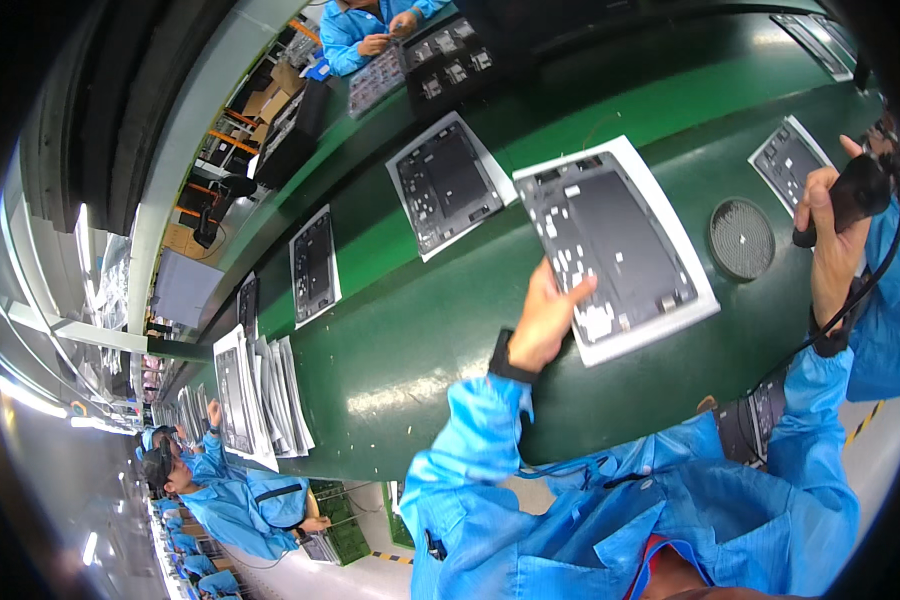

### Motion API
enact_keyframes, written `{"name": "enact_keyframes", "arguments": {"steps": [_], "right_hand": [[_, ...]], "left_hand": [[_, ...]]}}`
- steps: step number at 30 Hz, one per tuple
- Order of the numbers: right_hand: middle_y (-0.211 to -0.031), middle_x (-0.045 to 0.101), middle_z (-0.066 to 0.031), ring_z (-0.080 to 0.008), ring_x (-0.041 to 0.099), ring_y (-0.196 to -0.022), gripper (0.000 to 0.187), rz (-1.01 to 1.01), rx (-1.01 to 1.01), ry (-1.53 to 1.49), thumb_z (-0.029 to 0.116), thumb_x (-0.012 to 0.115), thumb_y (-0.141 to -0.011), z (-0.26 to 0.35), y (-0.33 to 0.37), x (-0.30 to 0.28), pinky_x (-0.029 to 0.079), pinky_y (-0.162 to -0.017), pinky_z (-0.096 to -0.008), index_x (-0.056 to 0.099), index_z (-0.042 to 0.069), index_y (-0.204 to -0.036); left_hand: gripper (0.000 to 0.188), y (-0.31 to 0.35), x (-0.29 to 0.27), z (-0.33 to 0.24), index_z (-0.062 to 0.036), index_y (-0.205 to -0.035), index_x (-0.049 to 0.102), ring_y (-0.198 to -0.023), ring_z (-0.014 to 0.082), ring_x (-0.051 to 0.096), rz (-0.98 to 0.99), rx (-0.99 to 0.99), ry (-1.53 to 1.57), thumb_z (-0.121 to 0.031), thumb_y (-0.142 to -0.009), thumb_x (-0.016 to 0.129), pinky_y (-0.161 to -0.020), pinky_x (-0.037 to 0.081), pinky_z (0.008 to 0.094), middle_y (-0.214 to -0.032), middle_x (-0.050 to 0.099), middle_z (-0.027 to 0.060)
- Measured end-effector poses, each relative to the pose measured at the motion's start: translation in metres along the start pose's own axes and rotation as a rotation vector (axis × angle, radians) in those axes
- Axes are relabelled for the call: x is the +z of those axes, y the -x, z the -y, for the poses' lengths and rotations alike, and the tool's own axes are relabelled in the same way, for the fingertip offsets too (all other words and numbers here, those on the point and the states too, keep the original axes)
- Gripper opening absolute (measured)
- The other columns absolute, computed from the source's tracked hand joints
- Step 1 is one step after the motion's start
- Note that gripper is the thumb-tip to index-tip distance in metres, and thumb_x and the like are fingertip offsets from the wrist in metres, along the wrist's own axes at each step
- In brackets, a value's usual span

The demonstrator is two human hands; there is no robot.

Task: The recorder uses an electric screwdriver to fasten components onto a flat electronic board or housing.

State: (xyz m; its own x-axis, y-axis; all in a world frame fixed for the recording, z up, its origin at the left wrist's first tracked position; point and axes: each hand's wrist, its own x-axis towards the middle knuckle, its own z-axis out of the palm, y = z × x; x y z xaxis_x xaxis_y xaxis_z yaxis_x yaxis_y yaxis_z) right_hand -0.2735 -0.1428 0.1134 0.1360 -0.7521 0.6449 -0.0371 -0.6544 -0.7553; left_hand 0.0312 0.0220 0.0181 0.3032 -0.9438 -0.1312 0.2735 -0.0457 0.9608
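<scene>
1. A long green bench (400,345) fills the middle, with a brighter green strip (690,108) along it.
2. Dark flat panels (447,183) lie spaced out in a row, most on white sheets.
3. A large dark panel (625,245) is over the near part; whether it rests there is unclear.
4. A round ridged disc (741,240) lies beside it.
5. A bunch of sheets (278,395) stands at the left.
6. A black tray (448,98) sits along the far side.

left fingers (582,289): gripping dark panel (625,235) | right fingers (819,205): black object (858,192), perhaps a tool | round disc (741,240) between
</scene>
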Motion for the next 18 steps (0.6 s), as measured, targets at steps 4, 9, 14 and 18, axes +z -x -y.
{"name": "enact_keyframes", "arguments": {"steps": [4,9,14,18], "right_hand": [[-0.099,0.058,-0.0038,-0.0106,0.057,-0.085,0.040,-0.134,-0.158,0.015,0.018,0.057,-0.106,-0.003,0.001,0.021,0.047,-0.079,-0.0259,0.052,-0.002,-0.140],[-0.091,0.058,-0.0010,-0.0083,0.053,-0.079,0.037,-0.095,-0.009,0.000,0.020,0.061,-0.104,-0.016,0.000,0.022,0.045,-0.075,-0.0240,0.056,0.001,-0.136],[-0.076,0.057,-0.0007,-0.0076,0.052,-0.057,0.028,-0.162,0.017,-0.213,0.027,0.060,-0.105,-0.035,-0.003,0.033,0.043,-0.053,-0.0221,0.058,0.003,-0.119],[-0.069,0.054,-0.0025,-0.0095,0.052,-0.054,0.025,-0.168,0.035,-0.336,0.026,0.059,-0.106,-0.053,-0.002,0.032,0.044,-0.051,-0.0239,0.055,0.002,-0.113]], "left_hand": [[0.056,0.090,0.029,0.033,0.0029,-0.142,0.044,-0.123,0.0198,0.057,-0.044,-0.062,-0.059,0.002,-0.092,0.070,-0.108,0.045,0.0351,-0.133,0.060,0.0123],[0.056,0.123,0.059,0.012,0.0031,-0.137,0.044,-0.117,0.0210,0.058,-0.059,-0.340,-0.165,-0.006,-0.091,0.075,-0.098,0.050,0.0370,-0.121,0.062,0.0149],[0.049,0.057,0.043,0.001,0.0016,-0.125,0.058,-0.100,0.0347,0.056,-0.203,0.676,-1.169,-0.010,-0.082,0.077,-0.091,0.045,0.0419,-0.111,0.058,0.0183],[0.040,-0.001,0.049,0.013,0.0003,-0.117,0.064,-0.104,0.0344,0.055,-0.051,0.706,-0.985,-0.009,-0.081,0.077,-0.093,0.043,0.0429,-0.114,0.060,0.0159]]}}
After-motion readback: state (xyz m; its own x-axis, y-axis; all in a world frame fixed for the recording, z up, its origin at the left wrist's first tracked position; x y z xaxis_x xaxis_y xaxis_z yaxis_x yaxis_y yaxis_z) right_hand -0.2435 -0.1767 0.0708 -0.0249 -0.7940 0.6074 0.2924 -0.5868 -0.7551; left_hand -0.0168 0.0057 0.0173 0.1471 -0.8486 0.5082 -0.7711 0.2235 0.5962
